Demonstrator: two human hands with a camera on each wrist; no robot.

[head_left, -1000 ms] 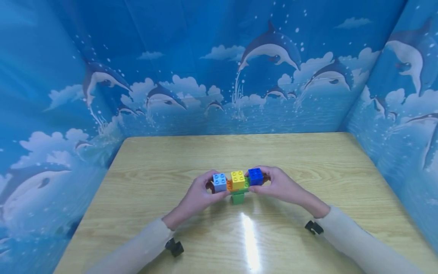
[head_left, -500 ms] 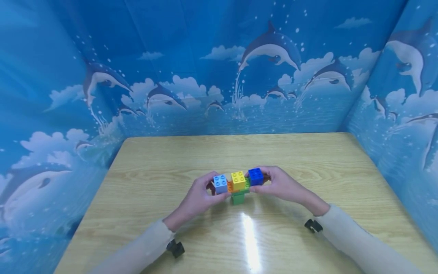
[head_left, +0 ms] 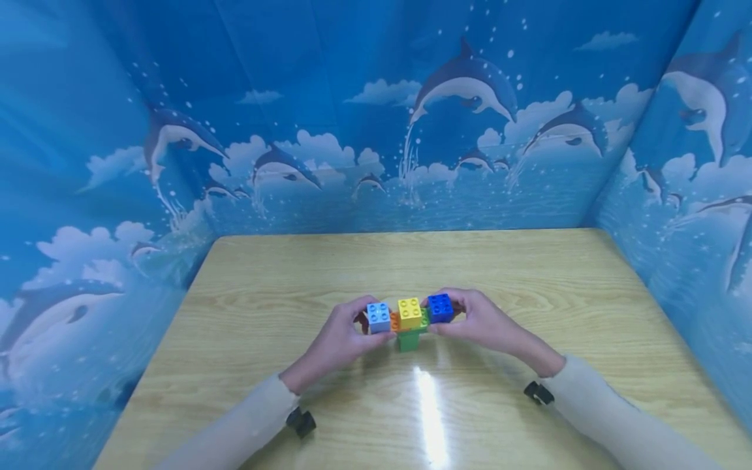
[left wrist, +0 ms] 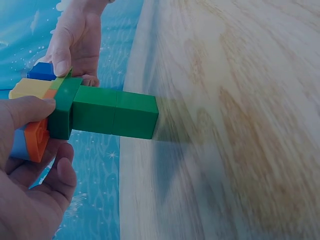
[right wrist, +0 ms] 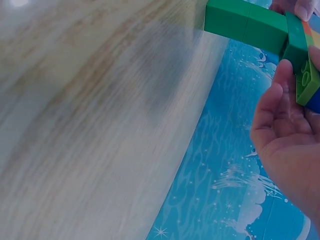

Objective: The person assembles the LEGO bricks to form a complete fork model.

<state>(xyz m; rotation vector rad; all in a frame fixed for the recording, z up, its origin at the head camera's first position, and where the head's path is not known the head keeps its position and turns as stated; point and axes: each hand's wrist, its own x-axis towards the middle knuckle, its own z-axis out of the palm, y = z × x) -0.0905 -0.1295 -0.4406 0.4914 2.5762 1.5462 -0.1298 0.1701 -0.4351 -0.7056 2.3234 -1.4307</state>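
A build of toy building bricks stands upright between both hands, its green column [left wrist: 115, 112] reaching down to the tabletop. Across the column's top lies a wider green brick [left wrist: 64, 111], with an orange brick [left wrist: 36, 141] and a lime green brick [right wrist: 307, 85] above it. On top sit a light blue brick [head_left: 378, 317] at left, a yellow one [head_left: 409, 313] in the middle and a dark blue one [head_left: 440, 308] at right. My left hand [head_left: 348, 331] grips the left arm of the build, thumb in front. My right hand [head_left: 483, 321] pinches the right arm beside the dark blue brick.
The build is on a light wooden table [head_left: 282, 274] with a bright reflection near the front. Blue dolphin-print curtains [head_left: 329, 117] close off the back and both sides. A black strap piece [head_left: 301, 422] shows on the left sleeve, another [head_left: 538, 392] on the right.
The brick build and both hands have shifted very slightly toward me in the head view, the right hand a little more in the last half second. Both grips look the same.
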